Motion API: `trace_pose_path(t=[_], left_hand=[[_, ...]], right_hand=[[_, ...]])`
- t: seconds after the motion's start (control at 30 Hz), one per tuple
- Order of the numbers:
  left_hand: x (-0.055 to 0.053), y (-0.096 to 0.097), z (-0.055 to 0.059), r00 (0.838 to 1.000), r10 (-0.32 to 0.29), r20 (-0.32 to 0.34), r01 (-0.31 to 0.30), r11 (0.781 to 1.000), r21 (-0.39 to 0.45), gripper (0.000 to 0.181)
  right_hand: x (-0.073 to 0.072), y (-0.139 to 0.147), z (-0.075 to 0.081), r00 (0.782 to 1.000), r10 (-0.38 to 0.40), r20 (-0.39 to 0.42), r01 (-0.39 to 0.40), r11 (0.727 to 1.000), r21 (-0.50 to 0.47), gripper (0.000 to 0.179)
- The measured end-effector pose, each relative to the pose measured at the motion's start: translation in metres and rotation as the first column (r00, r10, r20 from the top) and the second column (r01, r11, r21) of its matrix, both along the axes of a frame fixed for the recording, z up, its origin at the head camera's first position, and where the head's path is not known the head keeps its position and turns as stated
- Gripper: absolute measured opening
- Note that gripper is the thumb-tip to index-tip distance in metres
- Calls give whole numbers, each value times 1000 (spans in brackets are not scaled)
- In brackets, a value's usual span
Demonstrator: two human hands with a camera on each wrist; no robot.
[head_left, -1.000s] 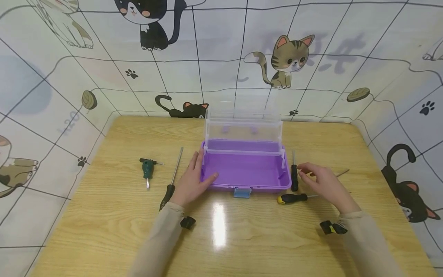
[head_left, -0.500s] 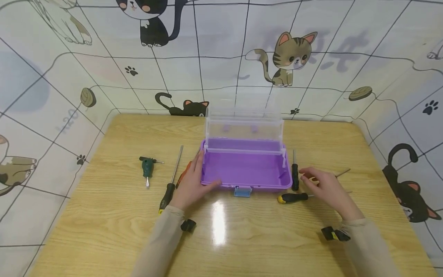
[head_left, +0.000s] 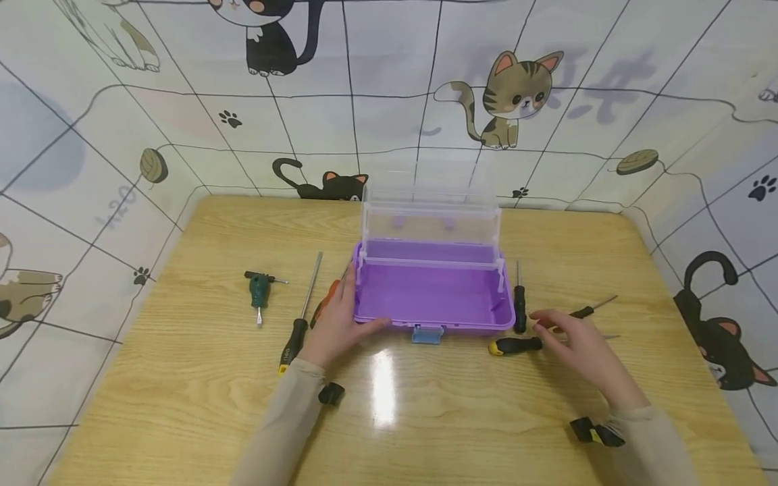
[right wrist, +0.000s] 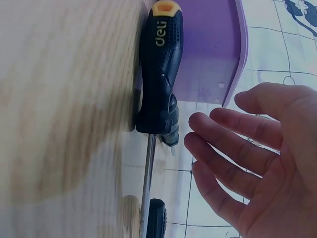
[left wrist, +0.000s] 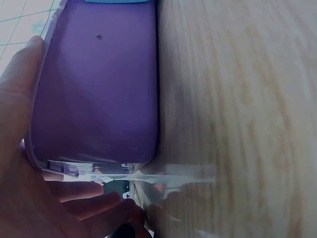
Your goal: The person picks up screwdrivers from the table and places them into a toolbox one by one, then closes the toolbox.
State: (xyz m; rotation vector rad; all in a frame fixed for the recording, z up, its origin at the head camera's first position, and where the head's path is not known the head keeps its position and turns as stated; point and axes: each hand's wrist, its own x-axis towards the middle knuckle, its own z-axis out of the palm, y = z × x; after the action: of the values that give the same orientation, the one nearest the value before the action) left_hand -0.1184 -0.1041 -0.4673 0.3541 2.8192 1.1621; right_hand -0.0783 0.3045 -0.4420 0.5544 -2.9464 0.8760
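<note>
My left hand (head_left: 333, 322) rests at the left front corner of a purple toolbox (head_left: 434, 329), its clear lid raised. The thumb lies along the front rim and straight fingers reach past the left end, as the left wrist view also shows. Beside those fingers is an orange-and-black handle (head_left: 325, 304), partly hidden. My right hand (head_left: 577, 345) hovers right of the box, fingers loosely bent and holding nothing. Near it lie a yellow-ended black screwdriver (right wrist: 161, 64), an upright-lying black screwdriver (head_left: 519, 308) against the box, and a third screwdriver (head_left: 583, 312) partly behind the hand.
Left of the box lie a long black-and-yellow screwdriver (head_left: 295, 341) and a stubby green screwdriver (head_left: 258, 291) with a small black tool (head_left: 266, 277) behind it. A blue latch (head_left: 428, 335) hangs at the box front. Cat-printed sheeting (head_left: 389, 121) surrounds the wooden table (head_left: 462, 412).
My right hand has drifted right and toward me, showing more of the third screwdriver's handle. The orange-and-black handle has come into sight beside my left hand, which stays at the box.
</note>
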Motion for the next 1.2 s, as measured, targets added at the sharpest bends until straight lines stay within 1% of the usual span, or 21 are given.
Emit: trace_pose_path(t=[0.13, 0.37, 0.5, 0.63, 0.73, 0.83, 0.93, 1.03, 1.2], left_hand=[[0, 0, 1, 1000, -1, 2, 1, 1000, 16, 123], [0, 0, 0, 1000, 11, 7, -11, 999, 31, 123], [0, 0, 1, 1000, 12, 2, -12, 999, 31, 123], [0, 0, 2, 1000, 8, 26, -9, 999, 48, 122], [1, 1, 2, 999, 6, 46, -9, 998, 68, 122], [1, 1, 2, 999, 4, 51, -8, 997, 75, 122], [2, 2, 2, 998, 8, 56, -11, 998, 62, 123], [3, 2, 2, 998, 11, 57, -14, 999, 51, 123], [3, 1, 3, 998, 15, 61, -19, 998, 58, 122]], right_hand=[[8, 0, 0, 999, 7, -41, -7, 1000, -4, 22], [18, -1, -3, 996, -4, -84, 5, 1000, 12, 20], [20, -3, -5, 992, 19, -126, -19, 1000, -4, 21], [20, -6, -5, 990, 47, -134, -49, 999, -14, 23], [18, -9, -5, 988, 65, -141, -66, 998, -2, 24], [15, -12, -6, 979, 104, -178, -102, 995, 19, 25], [13, -15, -9, 963, 165, -214, -159, 986, 46, 28], [10, -16, -11, 946, 229, -230, -219, 973, 69, 32], [3, -17, -14, 919, 303, -252, -286, 953, 104, 39]])
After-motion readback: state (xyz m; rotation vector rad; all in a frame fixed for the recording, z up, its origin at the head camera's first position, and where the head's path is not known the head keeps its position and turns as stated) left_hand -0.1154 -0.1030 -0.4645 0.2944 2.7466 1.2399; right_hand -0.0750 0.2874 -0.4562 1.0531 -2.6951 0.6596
